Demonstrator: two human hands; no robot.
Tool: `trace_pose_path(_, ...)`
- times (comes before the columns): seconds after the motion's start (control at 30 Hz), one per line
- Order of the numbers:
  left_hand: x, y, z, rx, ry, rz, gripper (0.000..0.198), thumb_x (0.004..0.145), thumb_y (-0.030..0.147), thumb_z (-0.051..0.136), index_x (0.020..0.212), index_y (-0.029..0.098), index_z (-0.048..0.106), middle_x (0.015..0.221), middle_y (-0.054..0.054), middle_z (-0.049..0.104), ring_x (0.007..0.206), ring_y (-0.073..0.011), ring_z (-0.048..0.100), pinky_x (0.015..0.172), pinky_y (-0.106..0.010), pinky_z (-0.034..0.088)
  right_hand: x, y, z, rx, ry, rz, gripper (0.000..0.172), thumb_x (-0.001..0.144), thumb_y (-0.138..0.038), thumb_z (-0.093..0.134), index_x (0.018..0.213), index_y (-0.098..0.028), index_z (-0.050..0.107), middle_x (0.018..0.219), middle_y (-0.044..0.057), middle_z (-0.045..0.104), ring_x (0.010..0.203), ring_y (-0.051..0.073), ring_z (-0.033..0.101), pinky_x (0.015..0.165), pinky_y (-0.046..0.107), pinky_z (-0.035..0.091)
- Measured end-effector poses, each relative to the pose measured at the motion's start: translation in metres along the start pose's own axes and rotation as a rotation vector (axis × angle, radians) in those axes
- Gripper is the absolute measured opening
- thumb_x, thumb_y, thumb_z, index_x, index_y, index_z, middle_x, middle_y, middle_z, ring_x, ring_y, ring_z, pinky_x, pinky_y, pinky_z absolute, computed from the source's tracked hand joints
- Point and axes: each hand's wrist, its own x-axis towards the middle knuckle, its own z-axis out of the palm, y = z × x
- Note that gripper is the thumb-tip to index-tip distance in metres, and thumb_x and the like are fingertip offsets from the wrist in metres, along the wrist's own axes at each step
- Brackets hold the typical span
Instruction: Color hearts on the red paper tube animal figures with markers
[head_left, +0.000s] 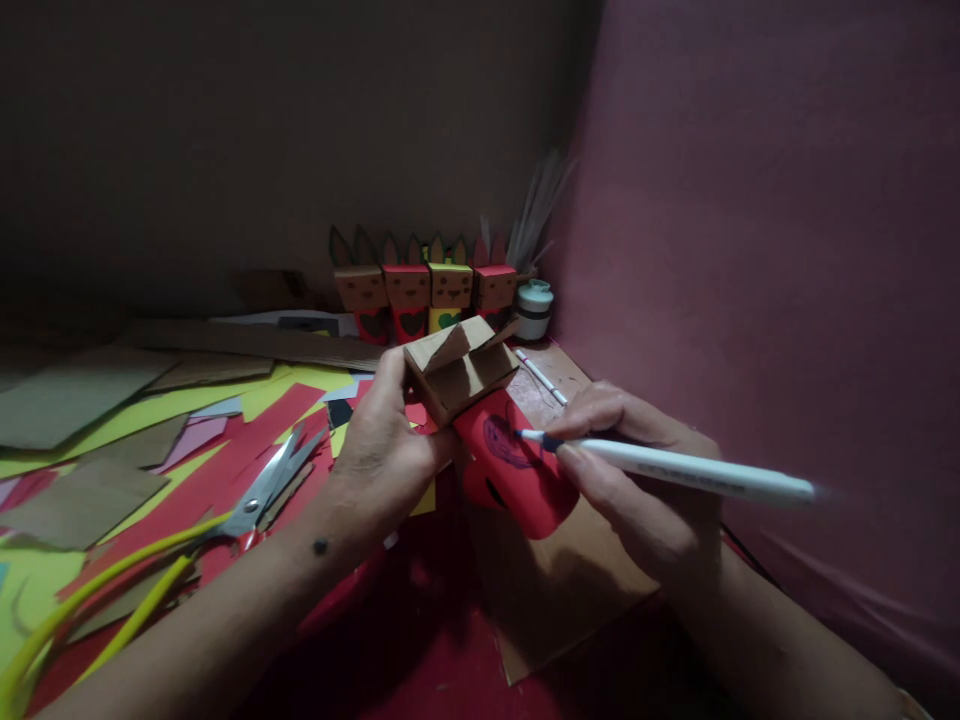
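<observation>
My left hand [390, 440] is wrapped round a paper figure with a brown cardboard box head [461, 370] that has pointed ears. Below the head is a red paper body [536, 495], tilted down to the right. A dark round scribble [506, 443] marks the red surface. Between the thumb and fingers of my right hand [630, 470] is a white marker [690, 468], its tip on or very near the scribble. Under the figure lies a flat piece of brown cardboard [555, 610].
Several finished box-headed figures [450, 285] stand in a row at the back, beside a pale jar [534, 308]. Another marker [541, 377] lies behind my right hand. Yellow-handled scissors [255, 505] rest on coloured paper and cardboard scraps [82, 490] at the left. Pink cloth [772, 250] hangs at the right.
</observation>
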Motion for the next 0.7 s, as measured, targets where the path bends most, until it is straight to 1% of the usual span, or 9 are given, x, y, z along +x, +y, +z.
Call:
trace_pose_path(0.07,0.0003,-0.0006,-0.0001,-0.001,-0.003,0.002,0.062,0.064,0.033,0.092,0.116,0.023,0.059,0.123,-0.009,0.071,0.115,-0.0335,0.065,0.103,-0.052,0.049,0.0000,0.0007,0.0005,-0.008,0.015,-0.001,0.014,0.092,-0.017,0.069,0.101,-0.028,0.072,0.092,-0.002,0.071,0.083,0.014,0.067,0.069,0.026,0.049)
trace_pose_path(0.2,0.0005,-0.0007,0.0003,-0.010,-0.010,0.024,0.061,0.065,0.034,0.092,0.115,0.024,0.059,0.123,-0.008,0.071,0.113,-0.0327,0.066,0.104,-0.053,0.049,-0.0014,0.0011,-0.0011,-0.027,-0.004,-0.006,0.018,0.091,-0.015,0.069,0.102,-0.028,0.073,0.094,-0.002,0.072,0.088,0.015,0.067,0.073,0.027,0.049)
trace_pose_path(0.27,0.0003,-0.0001,0.0004,0.005,-0.016,0.022,0.061,0.066,0.035,0.092,0.115,0.023,0.059,0.122,-0.008,0.071,0.113,-0.0327,0.066,0.104,-0.053,0.049,-0.0019,0.0007,-0.0020,-0.031,-0.015,-0.010,0.018,0.090,-0.014,0.069,0.102,-0.028,0.073,0.093,-0.002,0.072,0.087,0.015,0.066,0.075,0.029,0.048)
trace_pose_path(0.4,-0.0004,0.0000,-0.0002,0.019,-0.008,0.009,0.063,0.064,0.036,0.093,0.115,0.023,0.059,0.121,-0.009,0.071,0.113,-0.0334,0.066,0.101,-0.052,0.050,-0.0010,0.0001,-0.0012,-0.011,-0.032,-0.043,0.016,0.090,-0.013,0.069,0.099,-0.026,0.073,0.085,-0.003,0.069,0.077,0.015,0.063,0.073,0.031,0.046)
trace_pose_path(0.53,-0.0008,-0.0009,-0.0009,0.009,-0.004,0.013,0.062,0.065,0.037,0.093,0.115,0.024,0.058,0.121,-0.009,0.071,0.113,-0.0333,0.065,0.101,-0.051,0.050,-0.0003,0.0003,0.0007,0.004,0.003,-0.015,0.016,0.091,-0.015,0.069,0.102,-0.026,0.073,0.092,-0.001,0.071,0.081,0.016,0.066,0.070,0.031,0.047)
trace_pose_path(0.6,-0.0008,-0.0007,-0.0008,0.010,-0.006,0.015,0.061,0.066,0.036,0.092,0.116,0.024,0.058,0.123,-0.009,0.071,0.114,-0.0330,0.065,0.102,-0.051,0.050,-0.0005,0.0003,0.0009,0.007,0.003,-0.012,0.017,0.091,-0.015,0.068,0.102,-0.026,0.073,0.093,0.000,0.072,0.083,0.017,0.067,0.071,0.031,0.048)
trace_pose_path(0.7,-0.0009,0.0004,-0.0004,0.015,-0.003,0.009,0.059,0.066,0.036,0.092,0.112,0.025,0.058,0.120,-0.008,0.071,0.112,-0.0325,0.066,0.101,-0.051,0.051,-0.0009,0.0001,0.0001,0.001,-0.009,-0.026,0.020,0.090,-0.012,0.068,0.103,-0.027,0.073,0.092,-0.001,0.072,0.083,0.017,0.067,0.074,0.032,0.047)
